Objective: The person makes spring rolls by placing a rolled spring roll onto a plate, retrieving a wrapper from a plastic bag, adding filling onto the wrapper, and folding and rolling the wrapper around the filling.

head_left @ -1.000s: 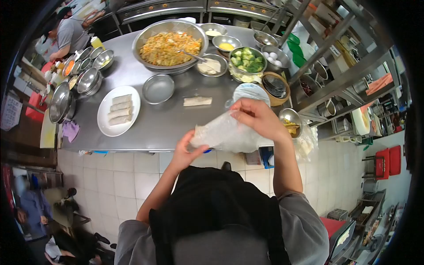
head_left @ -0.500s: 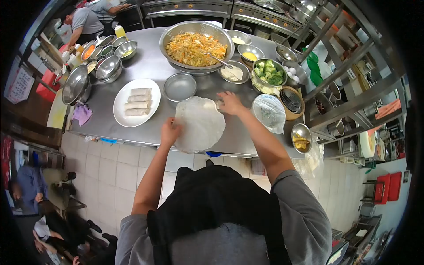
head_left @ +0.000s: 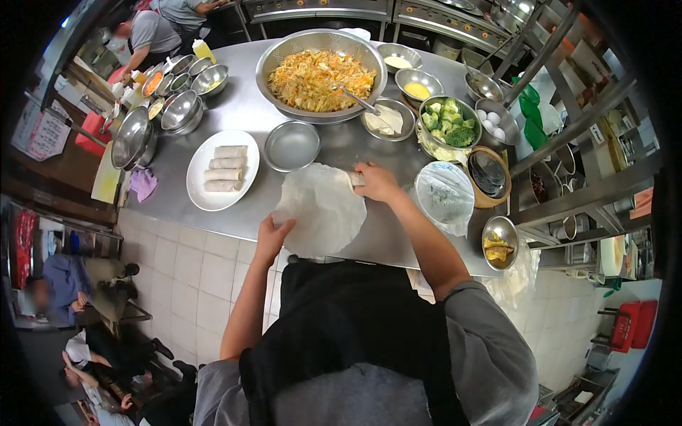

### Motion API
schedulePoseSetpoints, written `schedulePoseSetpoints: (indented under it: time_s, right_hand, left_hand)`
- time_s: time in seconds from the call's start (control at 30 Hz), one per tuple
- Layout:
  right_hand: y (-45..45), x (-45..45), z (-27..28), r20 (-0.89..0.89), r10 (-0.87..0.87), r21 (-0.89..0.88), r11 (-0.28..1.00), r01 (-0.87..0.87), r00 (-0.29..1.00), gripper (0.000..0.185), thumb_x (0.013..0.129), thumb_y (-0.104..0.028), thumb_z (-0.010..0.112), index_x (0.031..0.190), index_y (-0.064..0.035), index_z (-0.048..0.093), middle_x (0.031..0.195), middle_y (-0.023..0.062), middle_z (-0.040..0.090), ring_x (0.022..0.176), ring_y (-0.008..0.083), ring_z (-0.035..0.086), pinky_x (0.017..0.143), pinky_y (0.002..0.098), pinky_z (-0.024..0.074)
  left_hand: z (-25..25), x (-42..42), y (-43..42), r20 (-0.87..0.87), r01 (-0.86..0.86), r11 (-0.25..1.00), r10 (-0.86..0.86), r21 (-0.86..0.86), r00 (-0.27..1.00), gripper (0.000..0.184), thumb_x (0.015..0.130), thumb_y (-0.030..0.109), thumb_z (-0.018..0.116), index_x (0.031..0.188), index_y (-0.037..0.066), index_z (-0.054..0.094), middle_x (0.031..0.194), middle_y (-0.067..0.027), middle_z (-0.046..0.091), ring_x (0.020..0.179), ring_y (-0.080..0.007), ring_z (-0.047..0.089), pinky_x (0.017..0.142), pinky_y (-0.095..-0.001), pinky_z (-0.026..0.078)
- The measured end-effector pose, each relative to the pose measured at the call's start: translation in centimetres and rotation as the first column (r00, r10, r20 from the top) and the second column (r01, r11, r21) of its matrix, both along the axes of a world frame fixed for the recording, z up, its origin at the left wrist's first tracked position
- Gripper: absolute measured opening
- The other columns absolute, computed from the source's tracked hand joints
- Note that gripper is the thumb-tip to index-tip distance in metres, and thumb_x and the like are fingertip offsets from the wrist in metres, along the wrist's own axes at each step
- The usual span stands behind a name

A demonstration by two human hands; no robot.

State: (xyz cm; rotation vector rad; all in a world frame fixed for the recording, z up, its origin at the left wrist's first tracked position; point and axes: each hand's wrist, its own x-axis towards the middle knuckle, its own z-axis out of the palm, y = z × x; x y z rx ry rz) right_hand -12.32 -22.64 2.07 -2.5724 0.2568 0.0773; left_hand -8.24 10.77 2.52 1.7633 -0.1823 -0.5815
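Observation:
A round, thin, translucent spring roll wrapper [head_left: 323,213] lies at the table's front edge, its lower rim reaching over. My left hand [head_left: 273,238] pinches its left edge between thumb and fingers. At the upper right edge, my right hand [head_left: 376,182] is closed on a pale, folded-looking bit of wrapper; its fingertips are partly hidden. Left of the wrapper, a white oval plate [head_left: 201,186] bears several finished spring rolls [head_left: 226,169] in a row. Just above stands a metal bowl [head_left: 292,146] with what looks like clear liquid.
A large colander [head_left: 266,78] of shredded vegetable filling [head_left: 320,82] stands behind. On the right are bowls of broccoli [head_left: 449,121], eggs [head_left: 491,124] and yellow pieces [head_left: 497,247], plus a film-covered bowl [head_left: 444,195]. Stacked metal bowls [head_left: 133,138] line the left. Other people [head_left: 153,32] are nearby.
The view has shifted slightly, with my body closer to the table. My left hand stays on the wrapper's left edge; my right fingers have closed around the pale bit at its right edge.

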Motion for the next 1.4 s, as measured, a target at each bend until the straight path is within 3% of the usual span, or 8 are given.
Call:
schedulePoseSetpoints:
  time_s: [0.2, 0.3, 0.47, 0.63, 0.73, 0.97, 1.13, 1.4]
  right_hand:
    - [-1.2, -2.9, 1.9, 0.047, -0.201, 0.073, 0.978, 0.197, 0.979, 0.051, 0.074, -0.028, 0.077, 0.118, -0.0090, 0.061, 0.117, 0.0143, 0.064, 0.110, 0.0358, 0.063, 0.091, 0.0460, 0.0518]
    - [-1.9, -5.1, 4.9, 0.165, -0.322, 0.098, 0.946, 0.309, 0.932, 0.048, 0.075, -0.025, 0.076, 0.117, -0.0090, 0.061, 0.116, 0.0134, 0.063, 0.108, 0.0356, 0.063, 0.088, 0.0461, 0.0520]
    - [-3.1, -8.7, 9.7, 0.314, -0.464, 0.124, 0.885, 0.449, 0.828, 0.043, 0.079, -0.021, 0.075, 0.117, -0.0067, 0.060, 0.114, 0.0141, 0.064, 0.104, 0.0367, 0.064, 0.085, 0.0449, 0.0518]
    - [-3.7, -10.8, 13.2, 0.417, -0.493, 0.130, 0.864, 0.486, 0.764, 0.043, 0.079, -0.020, 0.074, 0.116, -0.0032, 0.060, 0.113, 0.0163, 0.065, 0.102, 0.0375, 0.065, 0.085, 0.0439, 0.0515]
    - [-3.5, -10.8, 14.0, 0.394, -0.461, 0.155, 0.886, 0.437, 0.795, 0.042, 0.080, -0.020, 0.074, 0.116, -0.0036, 0.060, 0.113, 0.0163, 0.065, 0.102, 0.0374, 0.065, 0.085, 0.0434, 0.0516]
    - [-0.7, -7.7, 7.9, 0.133, -0.089, 0.110, 0.991, 0.075, 0.987, 0.041, 0.075, -0.020, 0.074, 0.113, -0.0090, 0.061, 0.108, 0.0135, 0.062, 0.103, 0.0346, 0.063, 0.086, 0.0430, 0.0514]
    - [2.5, -5.4, 2.1, 0.066, 0.164, 0.075, 0.983, -0.168, 0.984, 0.041, 0.072, -0.021, 0.074, 0.110, -0.0108, 0.063, 0.105, 0.0139, 0.062, 0.099, 0.0360, 0.065, 0.082, 0.0469, 0.0526]
    - [3.7, -4.2, -0.2, 0.035, 0.173, 0.086, 0.981, -0.176, 0.984, 0.041, 0.073, -0.021, 0.073, 0.111, -0.0105, 0.063, 0.106, 0.0135, 0.060, 0.100, 0.0354, 0.062, 0.083, 0.0461, 0.0511]
  left_hand:
    - [7.5, 1.0, -2.7, -0.096, 0.191, 0.975, -0.202, -0.113, 0.975, 0.051, 0.095, 0.019, 0.067, 0.140, 0.001, 0.052, 0.127, -0.0101, 0.064, 0.113, -0.0176, 0.061, 0.094, -0.0337, 0.051]
    - [8.9, 2.4, -6.0, 0.095, 0.332, 0.941, -0.326, -0.058, 0.940, 0.051, 0.095, 0.022, 0.066, 0.139, 0.001, 0.053, 0.123, -0.0074, 0.065, 0.110, -0.0162, 0.061, 0.096, -0.0323, 0.049]
    - [13.7, 3.7, -11.8, 0.059, 0.493, 0.855, -0.490, -0.160, 0.870, 0.049, 0.093, 0.022, 0.068, 0.136, 0.002, 0.056, 0.119, -0.0051, 0.066, 0.106, -0.0141, 0.061, 0.093, -0.0300, 0.049]
    - [10.9, 6.7, -13.3, -0.035, 0.486, 0.849, -0.502, -0.206, 0.864, 0.047, 0.091, 0.025, 0.071, 0.130, 0.002, 0.059, 0.115, -0.0062, 0.067, 0.105, -0.0137, 0.061, 0.089, -0.0314, 0.050]
    - [5.9, 7.8, -12.6, 0.131, 0.421, 0.877, -0.457, 0.230, 0.880, 0.048, 0.089, 0.023, 0.073, 0.129, 0.001, 0.057, 0.113, -0.0109, 0.067, 0.099, -0.0159, 0.063, 0.081, -0.0337, 0.052]
    - [-1.9, 2.2, -8.6, 0.464, 0.170, 0.970, -0.232, 0.172, 0.855, 0.061, 0.077, 0.004, 0.077, 0.134, 0.007, 0.055, 0.109, -0.0142, 0.061, 0.075, -0.0195, 0.059, 0.067, -0.0327, 0.053]
    - [-3.3, 0.4, -7.5, 0.410, 0.112, 0.973, -0.188, 0.202, 0.893, 0.043, 0.080, 0.002, 0.072, 0.122, 0.006, 0.067, 0.118, -0.0140, 0.057, 0.080, -0.0199, 0.065, 0.074, -0.0316, 0.057]
    - [-3.2, 1.0, -5.4, 0.311, 0.026, 0.988, -0.072, 0.151, 0.948, 0.036, 0.083, 0.002, 0.068, 0.118, 0.004, 0.071, 0.103, -0.0129, 0.069, 0.076, -0.0173, 0.064, 0.071, -0.0297, 0.054]
